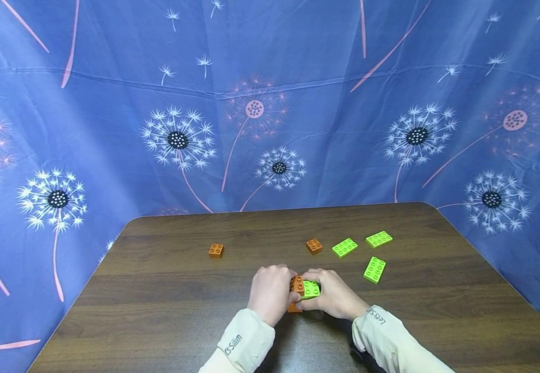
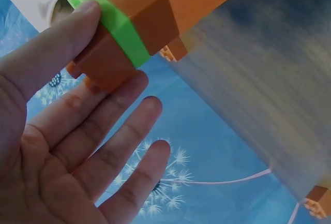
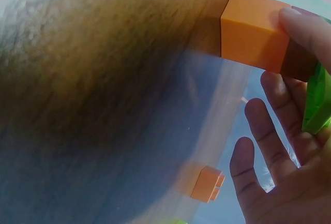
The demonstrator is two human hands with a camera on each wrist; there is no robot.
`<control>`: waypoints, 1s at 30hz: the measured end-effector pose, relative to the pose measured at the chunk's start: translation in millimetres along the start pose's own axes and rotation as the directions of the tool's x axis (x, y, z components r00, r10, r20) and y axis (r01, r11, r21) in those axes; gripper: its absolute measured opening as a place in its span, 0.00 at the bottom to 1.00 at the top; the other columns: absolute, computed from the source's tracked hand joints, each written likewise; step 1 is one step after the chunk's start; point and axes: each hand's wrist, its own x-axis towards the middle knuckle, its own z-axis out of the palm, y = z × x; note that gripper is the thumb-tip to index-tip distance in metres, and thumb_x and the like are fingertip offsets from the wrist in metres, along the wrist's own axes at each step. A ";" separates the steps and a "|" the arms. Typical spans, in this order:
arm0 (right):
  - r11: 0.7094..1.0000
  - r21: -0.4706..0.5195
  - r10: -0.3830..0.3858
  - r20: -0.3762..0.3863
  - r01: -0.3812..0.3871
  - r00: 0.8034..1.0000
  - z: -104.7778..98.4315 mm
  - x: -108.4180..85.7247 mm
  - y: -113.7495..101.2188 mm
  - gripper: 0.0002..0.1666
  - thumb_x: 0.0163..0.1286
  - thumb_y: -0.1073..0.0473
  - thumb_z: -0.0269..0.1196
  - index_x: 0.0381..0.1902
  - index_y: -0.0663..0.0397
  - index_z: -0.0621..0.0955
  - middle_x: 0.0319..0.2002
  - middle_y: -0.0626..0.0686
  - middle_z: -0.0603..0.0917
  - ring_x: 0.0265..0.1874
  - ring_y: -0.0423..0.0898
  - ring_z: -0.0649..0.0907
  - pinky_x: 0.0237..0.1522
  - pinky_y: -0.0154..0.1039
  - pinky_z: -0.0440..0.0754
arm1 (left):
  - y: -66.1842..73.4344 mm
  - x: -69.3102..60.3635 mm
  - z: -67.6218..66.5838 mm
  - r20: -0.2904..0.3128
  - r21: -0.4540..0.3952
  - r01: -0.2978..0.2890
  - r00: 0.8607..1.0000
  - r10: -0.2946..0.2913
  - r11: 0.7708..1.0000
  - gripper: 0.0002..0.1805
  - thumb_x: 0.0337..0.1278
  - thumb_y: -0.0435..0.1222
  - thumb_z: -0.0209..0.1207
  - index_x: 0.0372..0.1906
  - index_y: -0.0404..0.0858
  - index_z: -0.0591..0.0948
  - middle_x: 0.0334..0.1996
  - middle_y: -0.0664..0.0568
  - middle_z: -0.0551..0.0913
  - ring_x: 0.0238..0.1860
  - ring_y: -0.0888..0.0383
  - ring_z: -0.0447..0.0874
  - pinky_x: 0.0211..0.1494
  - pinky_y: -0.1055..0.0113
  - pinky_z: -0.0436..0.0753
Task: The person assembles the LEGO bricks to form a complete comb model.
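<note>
Your left hand (image 1: 272, 293) and right hand (image 1: 338, 296) each pinch the joined orange-and-lime-green studded plastic brick stack (image 1: 300, 286), grip partly closed.

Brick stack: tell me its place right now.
In the head view, the stack is in the lower half, just right of centre, held between the left hand and right hand, with a loose orange brick beyond it.

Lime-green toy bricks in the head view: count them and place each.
4 visible: a held brick between the left hand and right hand; on the table's right half, the leftmost loose brick, the nearest loose brick and the farthest loose brick. Hands may hide more.
</note>
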 end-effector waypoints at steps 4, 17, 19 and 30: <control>1.000 -0.007 -0.009 -0.008 0.009 1.000 0.1 1.2 -1.1 0.21 0.49 0.55 0.81 0.40 0.50 0.86 0.33 0.38 0.81 0.31 0.35 0.77 0.33 0.33 0.77 | -2.1 -1.5 1.6 -0.015 -0.018 0.005 1.000 -0.006 1.000 0.17 0.29 0.44 0.83 0.30 0.47 0.90 0.24 0.57 0.87 0.24 0.60 0.82 0.27 0.63 0.77; 1.000 -0.006 0.022 0.001 -0.022 1.000 0.5 -0.2 0.8 0.20 0.50 0.55 0.81 0.41 0.48 0.86 0.33 0.37 0.82 0.32 0.36 0.77 0.35 0.34 0.77 | -13.5 -3.3 7.5 0.092 -0.293 0.107 0.992 -0.083 0.950 0.21 0.36 0.43 0.82 0.41 0.43 0.91 0.38 0.53 0.90 0.35 0.54 0.88 0.30 0.63 0.81; 1.000 -0.003 0.023 0.004 -0.023 1.000 0.1 -0.2 0.3 0.20 0.50 0.55 0.81 0.41 0.48 0.86 0.33 0.37 0.81 0.32 0.36 0.77 0.35 0.34 0.77 | -17.5 -4.7 9.8 0.123 -0.360 0.136 0.988 -0.097 0.923 0.21 0.38 0.43 0.81 0.42 0.43 0.90 0.41 0.52 0.90 0.39 0.51 0.88 0.32 0.61 0.82; 1.000 -0.012 0.029 0.000 -0.029 1.000 0.8 -1.3 -0.3 0.21 0.50 0.55 0.81 0.42 0.50 0.86 0.33 0.37 0.81 0.31 0.36 0.76 0.33 0.34 0.76 | -31.9 -12.0 28.2 0.174 -0.579 0.195 0.978 -0.114 0.792 0.22 0.44 0.44 0.79 0.46 0.44 0.89 0.46 0.50 0.89 0.49 0.48 0.87 0.49 0.53 0.84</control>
